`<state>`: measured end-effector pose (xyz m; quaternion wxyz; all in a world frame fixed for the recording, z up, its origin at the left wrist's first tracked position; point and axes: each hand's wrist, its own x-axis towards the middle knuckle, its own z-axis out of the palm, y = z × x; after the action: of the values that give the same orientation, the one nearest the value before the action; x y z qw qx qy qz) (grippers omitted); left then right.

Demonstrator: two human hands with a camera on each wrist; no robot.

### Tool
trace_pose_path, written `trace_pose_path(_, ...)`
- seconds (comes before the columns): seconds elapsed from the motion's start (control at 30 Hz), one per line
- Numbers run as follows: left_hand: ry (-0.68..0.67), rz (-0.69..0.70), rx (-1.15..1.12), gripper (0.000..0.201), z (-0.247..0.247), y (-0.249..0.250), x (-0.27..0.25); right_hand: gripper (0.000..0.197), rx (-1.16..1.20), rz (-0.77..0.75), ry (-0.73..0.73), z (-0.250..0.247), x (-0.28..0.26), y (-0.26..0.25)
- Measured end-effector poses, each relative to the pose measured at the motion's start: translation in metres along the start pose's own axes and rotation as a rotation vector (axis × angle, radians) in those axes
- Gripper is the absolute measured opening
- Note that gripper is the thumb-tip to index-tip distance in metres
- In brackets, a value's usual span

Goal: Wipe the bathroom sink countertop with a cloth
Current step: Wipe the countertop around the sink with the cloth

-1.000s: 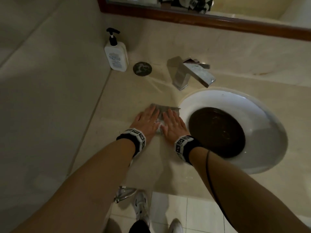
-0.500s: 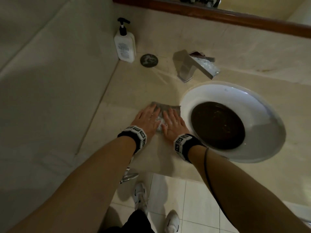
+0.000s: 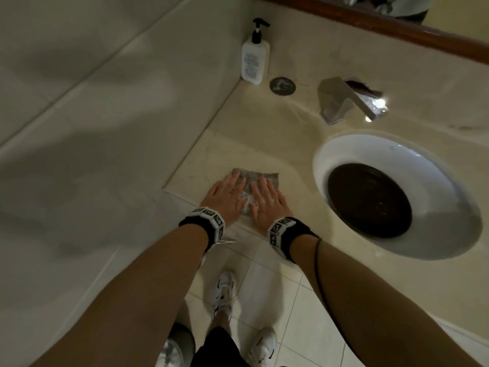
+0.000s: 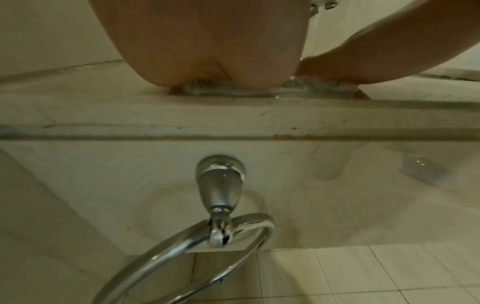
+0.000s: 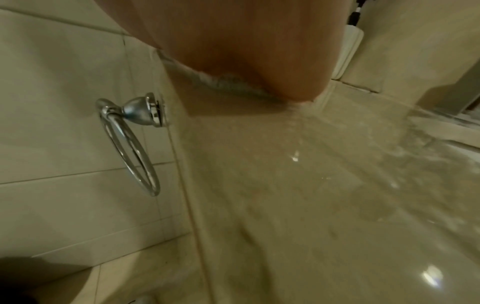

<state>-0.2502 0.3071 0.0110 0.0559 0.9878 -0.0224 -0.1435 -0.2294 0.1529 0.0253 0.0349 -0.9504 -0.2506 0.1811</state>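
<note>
A grey cloth (image 3: pixel 251 181) lies flat on the beige stone countertop (image 3: pixel 264 144), near its front edge and left of the sink. Both hands press it with straight fingers, side by side. My left hand (image 3: pixel 227 194) covers the cloth's left half, my right hand (image 3: pixel 266 198) its right half. In the left wrist view the cloth (image 4: pixel 311 88) shows as a thin wet strip under the left palm (image 4: pixel 207 51), at the counter's front lip. The right wrist view shows the cloth (image 5: pixel 223 82) squeezed beneath the right palm (image 5: pixel 259 51), with wet streaks on the countertop (image 5: pixel 311 185).
A white oval sink (image 3: pixel 397 197) with a dark bowl sits to the right. A chrome tap (image 3: pixel 349 102), a round dark disc (image 3: pixel 282 86) and a white pump bottle (image 3: pixel 255 59) stand at the back. A chrome towel ring (image 4: pixel 221 226) hangs below the counter front. The tiled wall is on the left.
Both hands have slid the cloth back toward the counter's front edge and a little left, away from the sink rim. The fingers stay flat on it.
</note>
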Motion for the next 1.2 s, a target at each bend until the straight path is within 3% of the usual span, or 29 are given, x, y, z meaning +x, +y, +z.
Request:
trace_pose_path(0.27, 0.045, -0.036, 0.032, 0.061, -0.009, -0.03, 0.007, 0.058, -0.009, -0.049, -0.014, -0.009, 0.03, -0.018)
trace_pose_path(0.83, 0.025, -0.045, 0.02, 0.06, -0.052, -0.09, 0.118, 0.056, 0.056, -0.014, 0.033, -0.048, 0.154, -0.017)
trace_pose_path(1.03, 0.021, -0.086, 0.03, 0.061, -0.044, -0.091, 0.107, 0.055, 0.025, -0.058, 0.046, -0.045, 0.152, -0.019)
trace_pose_path(1.2, 0.006, -0.152, 0.003, 0.06, -0.032, -0.095, 0.064, 0.056, -0.023, -0.131, 0.032, -0.031, 0.128, -0.042)
